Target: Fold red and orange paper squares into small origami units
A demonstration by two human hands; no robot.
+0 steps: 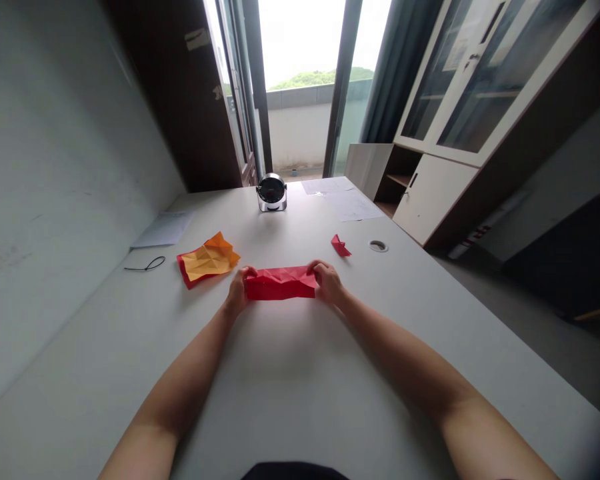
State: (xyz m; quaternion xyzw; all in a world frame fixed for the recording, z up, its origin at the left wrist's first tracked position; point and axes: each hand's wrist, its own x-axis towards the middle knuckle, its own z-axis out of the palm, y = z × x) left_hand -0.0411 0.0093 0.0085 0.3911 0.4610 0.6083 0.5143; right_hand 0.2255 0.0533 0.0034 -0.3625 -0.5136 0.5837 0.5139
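A creased sheet of red paper [281, 285], folded into a wide strip, is held between my two hands above the table. My left hand [240, 288] pinches its left end, and my right hand [326, 280] grips the right end near the top corner. To the left of my left hand lie creased orange paper [209, 259] and a red sheet [186, 273] partly under it. A small folded red paper boat [341, 246] sits beyond my right hand.
The white table [280, 387] holds a small round fan [272, 191] at the far edge, white papers [353, 203] [164, 229], a black cable tie [147, 265] and a round cable hole [378, 246]. A wall borders the left side.
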